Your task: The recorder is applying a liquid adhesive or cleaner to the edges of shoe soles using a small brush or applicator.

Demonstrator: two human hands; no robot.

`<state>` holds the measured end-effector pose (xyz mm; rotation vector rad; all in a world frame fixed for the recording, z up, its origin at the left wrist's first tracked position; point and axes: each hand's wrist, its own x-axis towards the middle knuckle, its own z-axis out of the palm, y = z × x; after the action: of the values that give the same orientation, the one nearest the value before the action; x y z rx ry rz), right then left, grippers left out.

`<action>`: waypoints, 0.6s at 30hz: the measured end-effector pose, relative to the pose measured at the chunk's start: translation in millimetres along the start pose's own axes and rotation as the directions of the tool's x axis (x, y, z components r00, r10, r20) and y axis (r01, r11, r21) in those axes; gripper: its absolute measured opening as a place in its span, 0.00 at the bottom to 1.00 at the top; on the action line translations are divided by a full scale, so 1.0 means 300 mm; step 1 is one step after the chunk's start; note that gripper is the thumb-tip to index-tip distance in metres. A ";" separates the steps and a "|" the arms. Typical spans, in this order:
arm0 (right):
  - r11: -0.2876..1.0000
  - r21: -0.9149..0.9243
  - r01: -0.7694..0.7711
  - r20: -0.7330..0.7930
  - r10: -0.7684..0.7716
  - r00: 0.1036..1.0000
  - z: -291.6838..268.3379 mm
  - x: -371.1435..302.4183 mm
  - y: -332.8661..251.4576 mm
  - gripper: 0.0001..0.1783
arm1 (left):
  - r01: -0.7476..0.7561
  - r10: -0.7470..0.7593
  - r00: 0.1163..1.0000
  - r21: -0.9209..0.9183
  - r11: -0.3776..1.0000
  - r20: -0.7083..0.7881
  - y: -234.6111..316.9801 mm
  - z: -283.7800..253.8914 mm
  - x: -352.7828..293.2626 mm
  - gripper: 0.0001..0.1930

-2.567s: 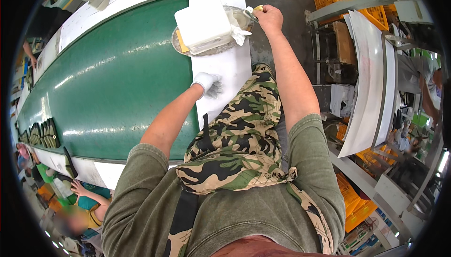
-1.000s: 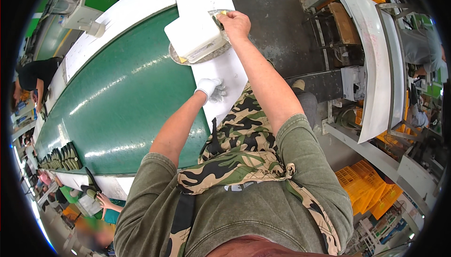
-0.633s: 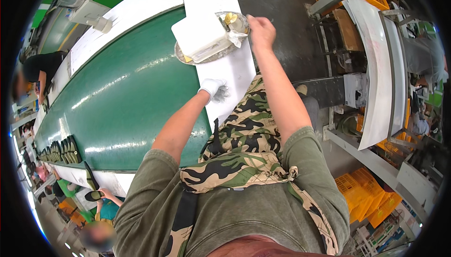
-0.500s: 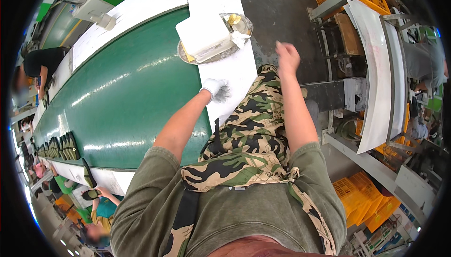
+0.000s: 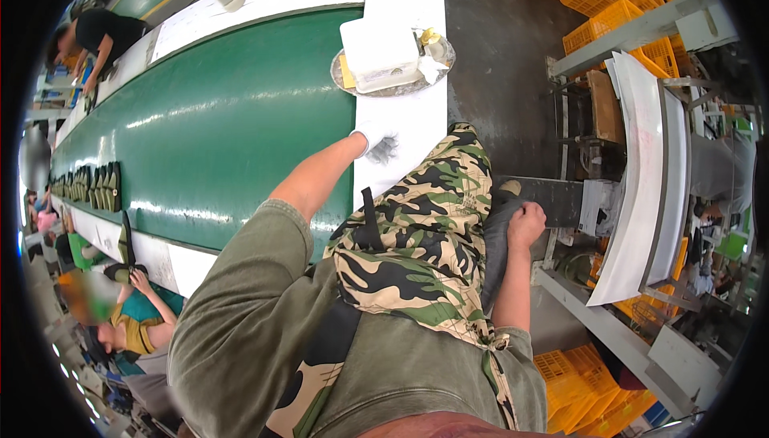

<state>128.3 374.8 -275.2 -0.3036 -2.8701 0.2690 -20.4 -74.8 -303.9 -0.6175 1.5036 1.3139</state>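
My left hand [image 5: 380, 146], in a white glove with grey fingers, rests on the white table edge [image 5: 408, 122] beside the green belt. Its fingers look spread and loose, with nothing seen in them. Hanging beside my right thigh, my bare right hand [image 5: 527, 226] has its fingers curled in, and nothing shows in it. Beyond the gloved hand, an oval tray [image 5: 398, 90] carries a white plastic box [image 5: 376, 50]. A crumpled white tissue [image 5: 433, 69] and a yellow scrap [image 5: 430, 36] lie at its right. A camouflage apron [image 5: 432, 230] covers my lap.
The green conveyor belt [image 5: 240, 118] runs off to the left, with a row of dark shoes [image 5: 104, 186] near its far end. A co-worker [image 5: 144, 318] handles a shoe at the lower left; another person [image 5: 108, 42] bends over the far side. Yellow crates [image 5: 593, 390] and a white-topped rack [image 5: 633, 182] stand to my right.
My right hand has dropped from in front of me to beside my right thigh, its fingers curling in. My left hand stays on the table edge. The view has turned and shifted.
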 end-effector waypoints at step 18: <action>0.987 -0.066 -0.147 0.311 0.160 0.937 -0.025 0.107 -0.037 0.11 | -0.442 0.700 0.592 0.566 0.696 -0.399 -0.207 0.133 0.037 0.14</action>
<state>97.7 372.6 -258.9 -0.5400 -3.1749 0.3111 42.9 -52.3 -336.2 -0.2342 2.6127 1.2514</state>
